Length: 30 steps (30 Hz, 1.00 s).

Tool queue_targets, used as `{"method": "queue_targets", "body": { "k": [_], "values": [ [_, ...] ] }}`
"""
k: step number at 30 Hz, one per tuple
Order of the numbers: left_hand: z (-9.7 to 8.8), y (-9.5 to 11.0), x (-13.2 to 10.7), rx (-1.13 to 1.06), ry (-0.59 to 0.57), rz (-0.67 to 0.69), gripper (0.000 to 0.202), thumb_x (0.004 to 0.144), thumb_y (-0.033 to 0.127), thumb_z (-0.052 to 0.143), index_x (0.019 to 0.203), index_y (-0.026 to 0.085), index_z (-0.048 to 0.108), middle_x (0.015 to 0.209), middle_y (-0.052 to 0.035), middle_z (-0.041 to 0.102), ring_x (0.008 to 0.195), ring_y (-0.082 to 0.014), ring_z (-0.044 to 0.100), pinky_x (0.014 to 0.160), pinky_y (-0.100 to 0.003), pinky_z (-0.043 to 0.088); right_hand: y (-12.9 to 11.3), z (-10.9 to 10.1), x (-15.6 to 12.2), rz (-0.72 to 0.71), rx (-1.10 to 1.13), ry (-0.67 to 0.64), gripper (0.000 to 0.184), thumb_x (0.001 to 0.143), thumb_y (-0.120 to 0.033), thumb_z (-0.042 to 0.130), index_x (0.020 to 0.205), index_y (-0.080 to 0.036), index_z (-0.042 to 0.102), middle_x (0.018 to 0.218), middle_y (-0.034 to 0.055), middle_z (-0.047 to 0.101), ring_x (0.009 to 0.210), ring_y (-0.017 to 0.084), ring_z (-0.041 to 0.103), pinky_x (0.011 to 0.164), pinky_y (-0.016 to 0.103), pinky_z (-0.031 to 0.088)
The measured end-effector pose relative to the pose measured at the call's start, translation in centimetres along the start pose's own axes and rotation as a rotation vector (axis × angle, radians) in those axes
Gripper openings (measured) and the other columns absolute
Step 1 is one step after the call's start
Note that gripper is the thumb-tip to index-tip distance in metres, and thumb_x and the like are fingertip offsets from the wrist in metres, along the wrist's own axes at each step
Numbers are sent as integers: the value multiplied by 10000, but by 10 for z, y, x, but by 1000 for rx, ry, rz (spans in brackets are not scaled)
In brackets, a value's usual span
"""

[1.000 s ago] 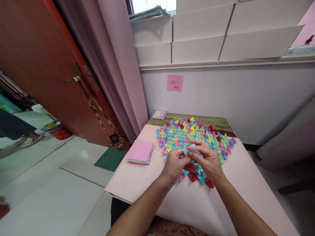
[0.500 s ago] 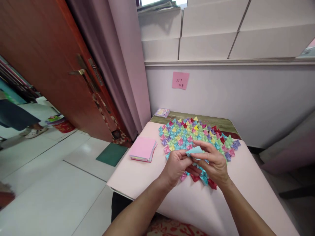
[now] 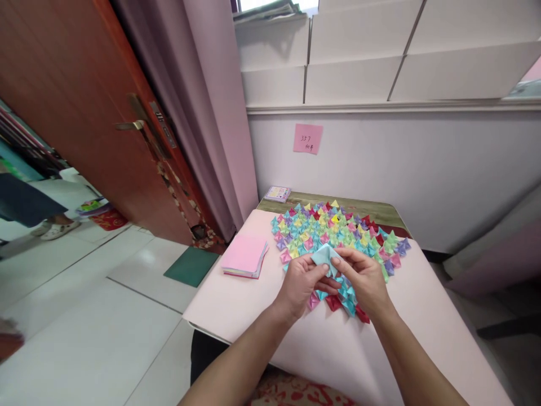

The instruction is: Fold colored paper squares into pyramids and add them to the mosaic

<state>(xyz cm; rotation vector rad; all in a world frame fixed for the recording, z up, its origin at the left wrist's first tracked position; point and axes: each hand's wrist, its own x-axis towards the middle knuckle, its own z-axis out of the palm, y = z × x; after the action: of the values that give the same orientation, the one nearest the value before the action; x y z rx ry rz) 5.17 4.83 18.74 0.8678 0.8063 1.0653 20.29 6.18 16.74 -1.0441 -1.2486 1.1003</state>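
Note:
A piece of light blue origami paper, partly folded, is held up between both hands above the table. My left hand pinches its left side, thumb on top. On its right side my right hand grips with thumb and fingers. Behind and below the hands spreads a mass of small folded paper pieces in blue, green, yellow, pink, purple and red; the hands hide part of it. To the left lies a stack of square coloured paper with a pink sheet uppermost.
The table has a pale pink cover. At its back left corner sits a small pack of printed cards. A pink note is stuck on the wall. A wooden door stands left, with a person's leg beyond it.
The blue paper has been turned so that a wider, folded face shows. My right hand's fingers have closed in around its right side, with the thumb now on its front.

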Motion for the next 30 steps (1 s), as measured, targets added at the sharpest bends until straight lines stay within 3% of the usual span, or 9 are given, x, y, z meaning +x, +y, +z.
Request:
{"method": "queue_targets", "body": {
  "k": [3, 8, 15, 20, 23, 28, 30],
  "values": [
    [2, 0, -1, 35, -45, 3, 489, 751, 541, 715, 956, 99, 666, 858, -120, 746, 613, -202, 724, 541, -266, 578, 0, 1, -2, 15, 8, 46, 252, 716, -415, 804, 853, -216, 734, 629, -4, 665, 528, 139, 578, 489, 260, 499],
    [4, -2, 0, 103, -22, 43, 548, 776, 629, 645, 888, 94, 675, 766, -114, 731, 597, -216, 721, 501, -259, 562, 6, 3, -6, -30, -8, 96, 230, 743, -379, 789, 880, -209, 720, 674, 10, 685, 561, 155, 607, 517, 277, 509],
    [6, -5, 3, 84, 19, 25, 539, 746, 604, 693, 879, 82, 695, 735, -107, 726, 593, -214, 715, 499, -261, 562, 22, 6, -8, -96, -49, 184, 180, 784, -354, 759, 902, -223, 722, 749, 6, 701, 635, 150, 619, 591, 275, 509],
    [6, -2, 3, 116, 14, -3, 507, 629, 487, 836, 902, 80, 710, 704, -84, 729, 569, -172, 695, 566, -256, 581, 28, 4, -8, -123, -55, 200, 166, 775, -346, 768, 887, -227, 740, 818, 18, 719, 733, 170, 644, 694, 301, 522],
    [5, -1, 2, 122, 20, -46, 497, 614, 492, 840, 858, 78, 712, 701, -90, 735, 527, -162, 683, 540, -251, 574, 28, -1, -7, -109, -25, 124, 184, 804, -350, 746, 958, -250, 743, 863, 21, 724, 780, 177, 649, 713, 303, 526],
    [7, 3, 0, 141, -25, -112, 491, 607, 517, 831, 812, 88, 709, 671, -93, 731, 512, -179, 689, 490, -241, 556, 17, -12, -1, -218, -74, -112, 168, 840, -316, 717, 1001, -286, 756, 1127, 50, 696, 1129, 231, 594, 936, 345, 486],
    [8, 4, -1, 144, -32, -118, 489, 601, 519, 830, 803, 91, 708, 674, -95, 733, 515, -185, 692, 488, -245, 558, 14, -13, 0, -234, -80, -163, 166, 856, -309, 699, 1011, -291, 756, 1151, 57, 689, 1157, 235, 583, 958, 358, 477]
  ]
}}
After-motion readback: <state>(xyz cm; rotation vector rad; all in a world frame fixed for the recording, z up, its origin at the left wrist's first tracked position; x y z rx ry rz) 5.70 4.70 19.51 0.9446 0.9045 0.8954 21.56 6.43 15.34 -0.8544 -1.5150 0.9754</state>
